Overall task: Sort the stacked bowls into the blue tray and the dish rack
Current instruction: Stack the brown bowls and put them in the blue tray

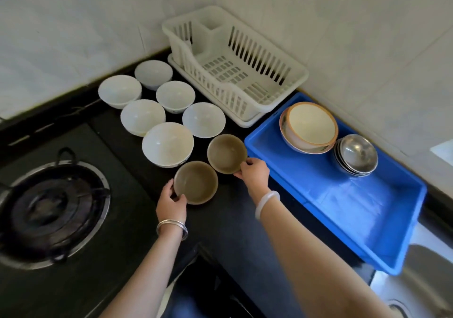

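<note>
Two olive-brown bowls stand on the black counter. My left hand grips the rim of the near brown bowl. My right hand holds the edge of the far brown bowl. Behind them stand several white bowls, spread singly on the counter. The blue tray on the right holds a large cream bowl stack and a stack of steel bowls at its far end. The white dish rack in the corner has nothing in it.
A gas burner lies at the left on the black hob. Tiled walls close the corner behind the rack and tray. A steel sink edge shows at the lower right, beyond the tray.
</note>
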The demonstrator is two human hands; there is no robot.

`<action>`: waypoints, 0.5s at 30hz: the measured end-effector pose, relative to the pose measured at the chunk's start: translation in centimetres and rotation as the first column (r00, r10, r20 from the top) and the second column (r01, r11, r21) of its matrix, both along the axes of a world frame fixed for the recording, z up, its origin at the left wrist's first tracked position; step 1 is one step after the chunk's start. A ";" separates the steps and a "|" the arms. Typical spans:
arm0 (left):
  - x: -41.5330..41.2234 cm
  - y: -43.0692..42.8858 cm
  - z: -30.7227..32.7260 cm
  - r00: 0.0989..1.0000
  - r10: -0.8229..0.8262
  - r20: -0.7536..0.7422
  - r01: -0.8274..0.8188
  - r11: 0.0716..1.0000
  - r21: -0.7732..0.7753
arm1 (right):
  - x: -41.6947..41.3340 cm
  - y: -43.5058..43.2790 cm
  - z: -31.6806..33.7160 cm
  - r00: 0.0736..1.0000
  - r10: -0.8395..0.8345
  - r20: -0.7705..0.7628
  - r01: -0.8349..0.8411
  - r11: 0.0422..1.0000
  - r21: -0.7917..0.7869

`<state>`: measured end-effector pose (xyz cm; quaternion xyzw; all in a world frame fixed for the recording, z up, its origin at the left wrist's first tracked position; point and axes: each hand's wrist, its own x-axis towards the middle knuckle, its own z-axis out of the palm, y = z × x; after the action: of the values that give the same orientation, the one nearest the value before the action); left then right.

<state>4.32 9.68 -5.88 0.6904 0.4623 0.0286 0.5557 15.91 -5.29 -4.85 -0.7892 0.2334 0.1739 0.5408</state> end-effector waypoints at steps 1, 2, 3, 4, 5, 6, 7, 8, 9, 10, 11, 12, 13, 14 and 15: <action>0.0 0.1 -0.2 1.000 0.006 0.005 -0.006 1.000 -0.026 | -0.3 -0.3 0.4 1.000 -0.012 0.019 0.012 1.000 -0.007; 0.1 0.3 -0.4 1.000 0.013 0.008 -0.012 0.998 -0.055 | -0.6 -0.6 0.8 0.999 -0.026 0.042 0.026 1.000 -0.009; 0.1 0.4 -0.6 1.000 0.017 0.008 -0.016 0.997 -0.082 | -0.9 -0.9 1.2 0.997 -0.041 0.063 0.041 0.999 -0.005; 0.1 0.4 -0.8 1.000 0.018 0.009 -0.017 0.995 -0.102 | -1.2 -1.2 1.6 0.995 -0.052 0.080 0.052 0.999 0.008; 0.2 0.5 -0.9 1.000 0.014 0.014 -0.013 0.993 -0.116 | -1.5 -1.3 2.2 0.995 -0.051 0.087 0.049 0.998 0.026; 0.2 0.6 -1.0 1.000 0.008 0.023 -0.005 0.992 -0.130 | -1.8 -1.4 2.8 0.996 -0.034 0.087 0.030 0.999 0.042; 0.3 0.7 -1.1 0.999 -0.001 0.035 0.006 0.989 -0.146 | -2.1 -1.3 3.3 0.997 0.000 0.080 -0.004 0.999 0.053; 0.3 0.7 -1.2 0.999 -0.007 0.049 0.015 0.986 -0.168 | -2.5 -1.1 3.7 0.997 0.042 0.068 -0.046 0.998 0.053; 0.3 0.8 -1.2 0.998 -0.005 0.066 0.018 0.980 -0.200 | -2.8 -0.8 4.0 0.995 0.087 0.053 -0.090 0.995 0.039; 0.4 0.9 -1.1 0.996 0.010 0.084 0.010 0.971 -0.238 | -3.0 -0.5 4.2 0.990 0.134 0.041 -0.135 0.991 0.013; 0.4 1.0 -1.0 0.995 0.031 0.099 -0.003 0.962 -0.272 | -3.3 -0.1 4.3 0.983 0.182 0.034 -0.181 0.983 -0.022; 0.5 1.1 -0.9 0.993 0.052 0.108 -0.018 0.955 -0.297 | -3.5 0.3 4.3 0.974 0.224 0.028 -0.222 0.973 -0.056; 0.6 1.2 -0.8 0.992 0.067 0.111 -0.029 0.950 -0.310 | -3.7 0.7 4.2 0.966 0.258 0.022 -0.255 0.963 -0.082; 0.6 1.4 -0.7 0.991 0.073 0.112 -0.034 0.949 -0.315 | -3.9 1.1 4.1 0.959 0.282 0.015 -0.279 0.955 -0.099; 0.7 1.5 -0.7 0.991 0.073 0.110 -0.035 0.949 -0.315 | -4.1 1.4 3.9 0.954 0.299 0.009 -0.296 0.948 -0.113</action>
<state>5.01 11.20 -6.60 0.5779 0.4454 0.0120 0.6837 11.81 -3.87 -0.97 -0.8462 0.1139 0.2299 0.4670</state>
